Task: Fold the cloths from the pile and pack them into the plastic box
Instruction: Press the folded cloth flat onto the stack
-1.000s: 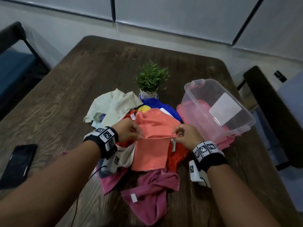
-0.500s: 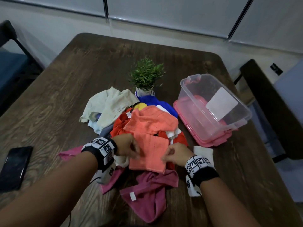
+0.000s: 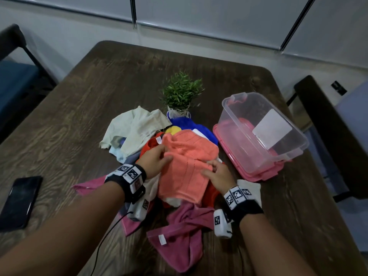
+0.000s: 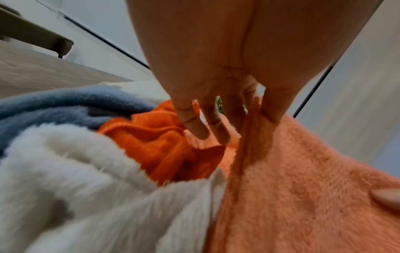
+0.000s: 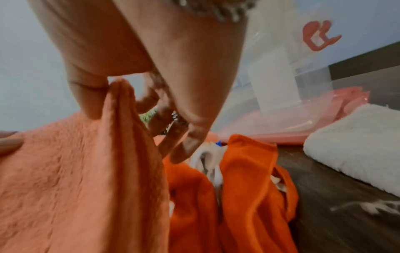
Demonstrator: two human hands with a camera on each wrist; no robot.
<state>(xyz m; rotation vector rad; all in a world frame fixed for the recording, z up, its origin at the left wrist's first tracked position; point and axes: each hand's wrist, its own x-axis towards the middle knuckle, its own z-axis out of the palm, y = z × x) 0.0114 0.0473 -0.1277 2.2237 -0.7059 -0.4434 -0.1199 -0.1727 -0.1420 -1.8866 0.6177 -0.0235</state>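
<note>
Both hands pinch one coral cloth (image 3: pixel 187 166) atop the pile — left hand (image 3: pixel 154 163) thumb-and-fingers at its left edge, right hand (image 3: pixel 218 173) gripping the right; plastic box (image 3: pixel 260 132) beyond the right fingertips.

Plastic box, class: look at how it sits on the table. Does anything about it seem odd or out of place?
Yes. The clear plastic box does not stand flat on the table: it rests tilted on its pink lid, its opening tipped sideways. No cloth shows inside it yet.

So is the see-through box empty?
Looks empty: through the plastic box only its pink lid underneath and a white label show.
</note>
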